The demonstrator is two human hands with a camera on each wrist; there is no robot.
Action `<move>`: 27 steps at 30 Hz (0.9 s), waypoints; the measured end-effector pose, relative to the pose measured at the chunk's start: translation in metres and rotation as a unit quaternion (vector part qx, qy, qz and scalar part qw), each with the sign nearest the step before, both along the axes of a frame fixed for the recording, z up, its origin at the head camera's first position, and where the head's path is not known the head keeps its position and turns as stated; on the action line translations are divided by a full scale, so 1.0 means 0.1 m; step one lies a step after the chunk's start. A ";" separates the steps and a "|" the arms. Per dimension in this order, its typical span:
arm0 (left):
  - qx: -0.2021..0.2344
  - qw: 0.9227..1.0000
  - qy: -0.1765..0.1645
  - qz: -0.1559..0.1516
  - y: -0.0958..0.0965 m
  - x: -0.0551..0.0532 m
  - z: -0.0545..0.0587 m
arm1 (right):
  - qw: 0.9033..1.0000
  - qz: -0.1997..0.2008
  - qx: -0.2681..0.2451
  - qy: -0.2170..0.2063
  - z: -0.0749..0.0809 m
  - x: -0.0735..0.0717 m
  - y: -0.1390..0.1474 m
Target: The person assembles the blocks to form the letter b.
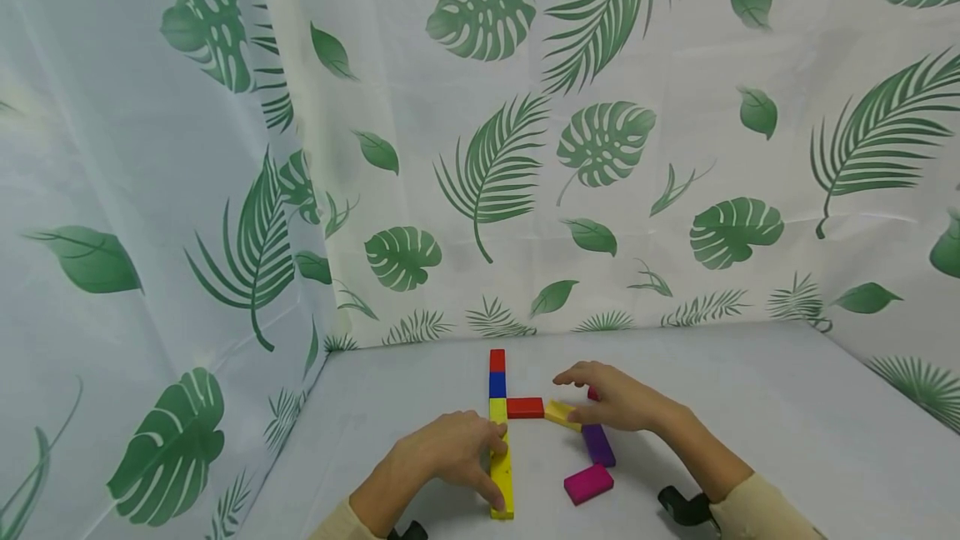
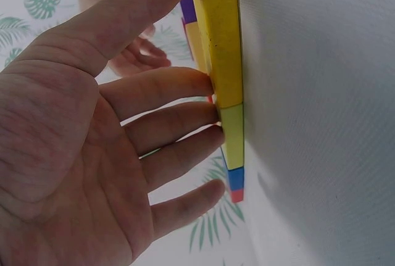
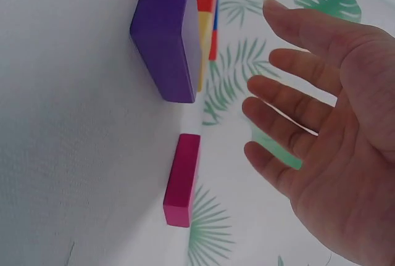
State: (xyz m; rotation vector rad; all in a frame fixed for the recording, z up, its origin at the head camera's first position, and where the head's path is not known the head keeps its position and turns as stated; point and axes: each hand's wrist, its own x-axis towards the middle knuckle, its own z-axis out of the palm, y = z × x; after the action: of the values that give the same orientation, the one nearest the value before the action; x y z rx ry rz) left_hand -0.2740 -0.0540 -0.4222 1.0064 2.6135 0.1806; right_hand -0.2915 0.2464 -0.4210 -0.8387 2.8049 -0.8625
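Note:
My left hand (image 1: 453,452) reaches over a long yellow block (image 1: 502,477), its fairly straight fingers and thumb resting on the upper face. Beyond it in line lie a light yellow block (image 1: 498,409), a blue block (image 1: 498,385) and a red block (image 1: 497,360). A second red block (image 1: 525,407) branches right, followed by an orange-yellow block (image 1: 561,413) and a slanted purple block (image 1: 598,445). Above these last two, my right hand (image 1: 611,397) holds nothing, fingers spread and relaxed; in the right wrist view its palm (image 3: 345,149) faces the blocks.
Nearest me lies a magenta block (image 1: 588,484), just below the purple one. Another magenta block (image 1: 593,392) is mostly hidden behind the right hand. Leaf-patterned curtains (image 1: 480,190) rise behind the white table (image 1: 720,390) and along its left side.

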 end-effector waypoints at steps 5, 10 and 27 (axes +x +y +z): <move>-0.003 1.000 0.000 0.001 0.00 0.00 0.01 | 1.000 -0.011 -0.005 -0.012 -0.02 -0.02 0.03; -0.004 1.000 0.001 -0.001 0.00 0.00 0.01 | 1.000 -0.018 -0.003 -0.010 -0.05 -0.05 0.06; 0.001 1.000 0.001 -0.001 0.00 0.01 0.01 | 0.996 -0.083 -0.005 0.033 -0.11 -0.05 0.16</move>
State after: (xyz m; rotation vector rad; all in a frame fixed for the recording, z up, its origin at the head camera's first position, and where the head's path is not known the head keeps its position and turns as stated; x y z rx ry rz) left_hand -0.2729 -0.0540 -0.4212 1.0103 2.6152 0.1819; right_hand -0.2967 0.2623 -0.4321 -0.6554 2.9645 -0.8860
